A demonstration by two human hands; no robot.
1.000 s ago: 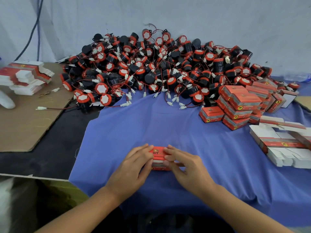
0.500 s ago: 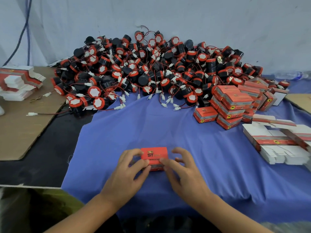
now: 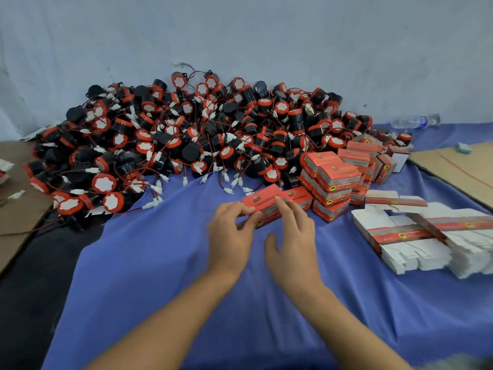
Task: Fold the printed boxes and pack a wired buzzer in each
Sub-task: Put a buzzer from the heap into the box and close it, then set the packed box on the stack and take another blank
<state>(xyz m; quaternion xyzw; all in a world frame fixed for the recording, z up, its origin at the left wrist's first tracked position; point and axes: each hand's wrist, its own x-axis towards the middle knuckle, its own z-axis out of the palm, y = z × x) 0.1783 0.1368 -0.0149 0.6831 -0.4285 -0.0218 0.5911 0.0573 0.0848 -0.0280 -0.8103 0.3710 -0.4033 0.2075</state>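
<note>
The left hand [image 3: 230, 233] pinches the left end of a small red printed cardboard box [image 3: 262, 202] between its curled thumb and forefinger. The right hand [image 3: 293, 241] has its fingers [image 3: 282, 206] straight and slightly spread, the tips resting on the top face of the same box, while its thumb stands out to the side and holds nothing. The box is tilted, right end higher, and blurred; whether it rests on the blue cloth [image 3: 160, 263] or is just off it I cannot tell. It lies just in front of the stack of closed red boxes [image 3: 333, 180], its right end beside a single closed box at the foot of that stack. Behind and to the left spreads a large heap of round black-and-red buzzers [image 3: 186, 134] with thin red wires and white plug ends, banked against the pale grey wall [image 3: 240, 36]. To the right of the hands lie flat white box blanks [image 3: 416, 252] with red printed bands, fanned in overlapping piles. A brown cardboard sheet [image 3: 458, 169] lies at the far right, another piece of cardboard [image 3: 16, 220] at the left edge, and a clear plastic bottle [image 3: 416, 121] lies on its side by the wall.
</note>
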